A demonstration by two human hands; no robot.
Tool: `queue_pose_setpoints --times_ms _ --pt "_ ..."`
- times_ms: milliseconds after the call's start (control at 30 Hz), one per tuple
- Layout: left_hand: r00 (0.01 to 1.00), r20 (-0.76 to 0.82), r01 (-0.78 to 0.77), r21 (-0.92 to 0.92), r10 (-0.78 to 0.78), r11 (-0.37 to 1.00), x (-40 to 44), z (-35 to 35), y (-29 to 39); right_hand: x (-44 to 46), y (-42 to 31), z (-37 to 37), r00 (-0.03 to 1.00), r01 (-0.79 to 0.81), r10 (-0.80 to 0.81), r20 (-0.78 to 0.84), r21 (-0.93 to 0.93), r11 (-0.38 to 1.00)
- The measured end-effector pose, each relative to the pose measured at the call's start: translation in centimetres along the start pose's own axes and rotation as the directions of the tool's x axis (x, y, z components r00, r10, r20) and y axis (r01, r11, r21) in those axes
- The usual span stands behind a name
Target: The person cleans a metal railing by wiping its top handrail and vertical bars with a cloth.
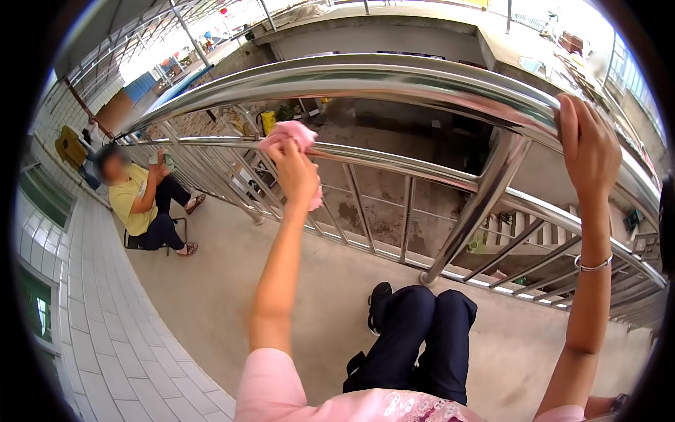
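Observation:
My left hand [296, 171] is closed on a pink cloth [294, 132], bunched over the thin lower rail [394, 158] of a shiny metal railing. Part of the cloth hangs below my wrist. On the right, my right hand [589, 144] rests with its fingers bent over the thick top handrail [422, 81]; a bracelet [593, 264] circles that forearm. A slanting metal post [478, 204] stands between my two hands and joins the rails to the floor.
At the left, a person in a yellow top [144, 200] sits by the railing, holding a greenish cloth [166, 162]. A white tiled wall [105, 330] runs along the left. Beyond the railing lie a lower yard [380, 204] and stairs [524, 228].

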State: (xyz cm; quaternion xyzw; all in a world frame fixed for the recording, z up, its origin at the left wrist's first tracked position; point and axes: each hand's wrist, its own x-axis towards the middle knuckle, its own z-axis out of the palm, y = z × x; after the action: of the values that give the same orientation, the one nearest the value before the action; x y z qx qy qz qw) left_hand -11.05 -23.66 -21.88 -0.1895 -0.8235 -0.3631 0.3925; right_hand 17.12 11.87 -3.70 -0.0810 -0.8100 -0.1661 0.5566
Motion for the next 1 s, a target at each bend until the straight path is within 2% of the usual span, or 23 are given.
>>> queue_pose_setpoints --times_ms 33,67,100,133,200,233,300,333,400,433,500,533,600,667,733,800,833,867,900,933,1000 --pt "0.989 0.128 0.078 0.014 -0.079 0.997 -0.6 -0.7 3.2 0.0 -0.1 -0.1 1.000 0.008 -0.008 -0.007 0.008 1.000" --pt "0.990 0.057 -0.134 0.089 0.130 0.987 -1.6 -0.3 5.4 0.1 -0.2 -0.1 1.000 0.016 -0.015 -0.016 0.020 1.000" --pt "0.974 0.138 -0.180 0.002 0.178 0.984 -2.6 -0.3 8.1 0.1 -0.3 -0.1 1.000 0.005 -0.005 -0.022 0.025 1.000" --pt "0.942 0.112 -0.303 -0.110 0.315 0.947 -3.5 0.4 10.3 0.2 -0.3 -0.1 1.000 -0.001 0.002 -0.029 0.029 1.000" --pt "0.922 0.215 -0.252 -0.299 0.323 0.920 -6.1 1.3 15.8 0.2 -0.4 -0.1 0.999 0.011 -0.008 -0.045 0.058 0.998" --pt "0.909 0.195 -0.301 -0.302 0.368 0.905 -7.1 1.5 18.3 0.1 -0.4 -0.2 0.999 0.008 -0.006 -0.043 0.058 0.998" --pt "0.880 0.249 -0.278 -0.420 0.404 0.864 -8.9 1.8 22.7 0.2 -0.4 -0.3 0.999 0.009 -0.007 -0.039 0.064 0.998" --pt "0.918 0.191 -0.211 -0.508 0.349 0.835 -10.0 2.8 24.4 0.2 -0.4 -0.4 0.999 0.013 -0.011 -0.035 0.059 0.998" --pt "0.953 0.181 -0.113 -0.531 0.243 0.840 -11.0 3.6 25.4 0.2 -0.5 -0.5 1.000 -0.004 0.005 -0.014 0.047 0.999" --pt "0.954 0.182 -0.109 -0.529 0.239 0.842 -11.3 3.5 25.1 0.2 -0.4 -0.5 1.000 -0.002 0.002 -0.012 0.049 0.999" --pt "0.950 0.210 -0.021 -0.695 0.232 0.718 -11.8 2.5 23.6 0.1 -0.5 -0.4 1.000 -0.016 0.017 -0.017 0.025 1.000" --pt "0.951 0.210 -0.020 -0.691 0.228 0.722 -12.7 2.3 22.1 0.1 -0.5 -0.3 1.000 -0.016 0.016 -0.016 0.031 0.999" --pt "0.911 0.338 0.103 -0.743 0.237 0.662 -14.9 2.5 18.1 0.0 -0.3 -0.2 1.000 -0.023 0.023 -0.017 0.031 0.999" --pt "0.926 0.303 0.037 -0.669 0.226 0.743 -15.2 1.9 14.4 -0.1 0.2 0.0 1.000 0.010 -0.010 -0.019 -0.005 1.000" --pt "0.987 0.138 0.006 -0.540 0.081 0.842 -14.3 1.9 10.9 -0.3 0.4 0.3 1.000 0.005 -0.005 -0.025 -0.004 1.000" --pt "0.995 -0.034 0.069 -0.492 -0.098 0.868 -12.3 1.8 8.5 -0.6 1.0 0.6 1.000 0.026 -0.026 0.002 -0.019 0.999" --pt "0.993 -0.028 0.083 -0.491 -0.111 0.867 -11.4 2.4 8.1 -0.7 1.3 0.5 1.000 0.003 -0.002 0.028 -0.039 0.999" --pt "0.985 -0.082 0.107 -0.393 -0.151 0.913 -10.4 3.0 7.6 -0.7 1.4 0.5 0.998 -0.020 0.023 0.054 -0.060 0.998" --pt "0.972 -0.143 0.140 -0.292 -0.187 0.946 -9.9 3.7 7.1 -0.7 1.7 0.7 0.999 0.040 -0.039 0.031 -0.059 0.997" --pt "0.968 -0.143 0.154 -0.300 -0.204 0.941 -9.5 4.2 6.7 -0.7 1.7 0.7 0.998 0.057 -0.055 0.036 -0.063 0.996" --pt "0.938 0.134 0.346 -0.333 -0.319 0.877 -9.2 5.3 5.9 -0.8 1.7 0.5 0.992 -0.037 0.044 0.115 -0.056 0.998"
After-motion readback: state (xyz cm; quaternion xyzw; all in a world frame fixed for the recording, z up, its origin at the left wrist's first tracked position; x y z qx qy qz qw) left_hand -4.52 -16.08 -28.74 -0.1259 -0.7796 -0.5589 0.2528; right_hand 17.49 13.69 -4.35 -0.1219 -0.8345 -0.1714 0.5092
